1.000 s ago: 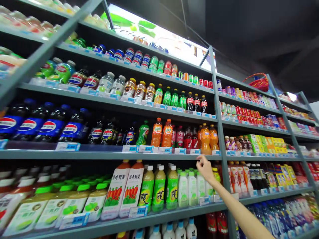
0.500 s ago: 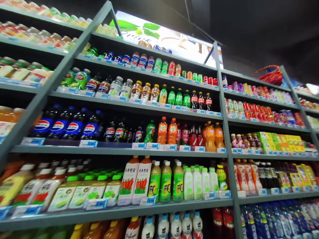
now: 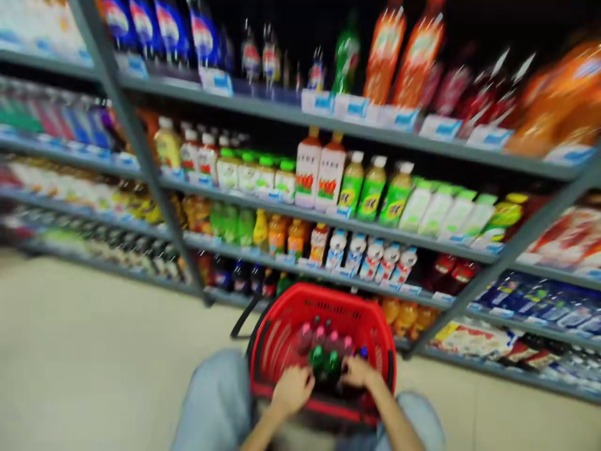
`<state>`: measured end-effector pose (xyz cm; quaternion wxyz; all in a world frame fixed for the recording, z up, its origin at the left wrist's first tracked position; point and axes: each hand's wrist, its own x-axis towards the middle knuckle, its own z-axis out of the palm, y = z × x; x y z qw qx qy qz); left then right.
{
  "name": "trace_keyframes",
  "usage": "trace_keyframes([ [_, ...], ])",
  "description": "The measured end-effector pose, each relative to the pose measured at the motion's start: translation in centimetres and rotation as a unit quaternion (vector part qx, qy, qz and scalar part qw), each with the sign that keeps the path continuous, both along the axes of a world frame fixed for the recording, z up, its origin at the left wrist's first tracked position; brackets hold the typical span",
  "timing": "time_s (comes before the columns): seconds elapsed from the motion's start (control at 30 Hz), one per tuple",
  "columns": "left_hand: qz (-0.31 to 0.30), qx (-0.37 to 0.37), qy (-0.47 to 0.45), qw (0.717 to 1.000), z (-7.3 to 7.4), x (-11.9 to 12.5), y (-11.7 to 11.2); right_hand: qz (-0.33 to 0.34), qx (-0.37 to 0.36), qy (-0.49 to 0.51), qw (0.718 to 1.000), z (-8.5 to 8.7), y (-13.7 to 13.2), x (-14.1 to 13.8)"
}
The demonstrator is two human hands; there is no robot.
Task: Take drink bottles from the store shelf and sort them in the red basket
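A red plastic basket (image 3: 282, 326) stands on the floor in front of my knees, with its black handle folded down to the left. Inside stand several bottles (image 3: 328, 351), some with pink caps and some green. Both my hands are inside the basket, at its near side. My left hand (image 3: 292, 389) rests against the green bottles with its fingers curled. My right hand (image 3: 359, 373) lies on the bottles at the right, beside a blue cap. Motion blur smears the fingers, and I cannot make out a grip on either side.
Grey metal shelving (image 3: 328, 125) full of drink bottles runs across behind the basket, with a slanted upright (image 3: 141, 163) at the left and another (image 3: 507, 257) at the right. Pale floor (image 3: 94, 351) stretches to the left. My knees in light trousers (image 3: 211, 401) flank the basket.
The view has dropped from the upper shelves to the floor. My right hand left the shelf and went out of view; now both hands are in the red basket among the bottles.
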<state>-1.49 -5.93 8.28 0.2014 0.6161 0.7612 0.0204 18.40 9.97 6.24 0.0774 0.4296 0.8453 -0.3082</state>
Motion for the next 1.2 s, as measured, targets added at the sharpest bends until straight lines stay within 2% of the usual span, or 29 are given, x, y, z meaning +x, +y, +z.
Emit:
trace_keyframes([
  [0.07, -0.004, -0.002, -0.011, 1.0, -1.8, 0.6, -2.1, 0.012, -0.034, -0.04, 0.999, -3.3, -1.8, 0.4],
  [0.13, 0.008, 0.006, -0.011, 1.0, -3.4, 0.8, -2.3, 0.018, -0.05, -0.062, 0.997, -5.8, -2.4, 0.8],
  [0.2, 0.009, 0.012, -0.009, 1.0, -4.5, 0.9, -1.9, 0.019, -0.055, -0.072, 0.996, -7.5, -2.2, 1.1],
  [0.27, 0.002, 0.019, -0.005, 1.0, -4.9, 1.0, -1.6, 0.02, -0.056, -0.079, 0.995, -8.4, -1.8, 1.2],
  [0.37, -0.009, 0.028, 0.0, 1.0, -4.8, 1.0, -1.6, 0.01, -0.053, -0.093, 0.994, -8.6, -1.5, 1.2],
  [0.6, -0.021, 0.018, -0.006, 1.0, -5.1, 0.6, -1.2, -0.064, -0.012, -0.124, 0.99, -8.8, -0.7, 1.9],
  [0.83, -0.024, 0.012, -0.016, 1.0, -5.5, 0.5, -0.9, -0.019, -0.051, -0.071, 0.996, -10.1, -1.1, 1.8],
  [1.03, -0.025, 0.019, -0.023, 0.999, -5.4, 0.6, -1.1, -0.06, 0.032, 0.005, 0.998, -9.9, -0.1, 1.2],
  [1.2, -0.027, 0.03, -0.032, 0.999, -5.8, 0.5, -1.1, -0.109, 0.08, 0.008, 0.991, -10.4, 2.2, -0.7],
])
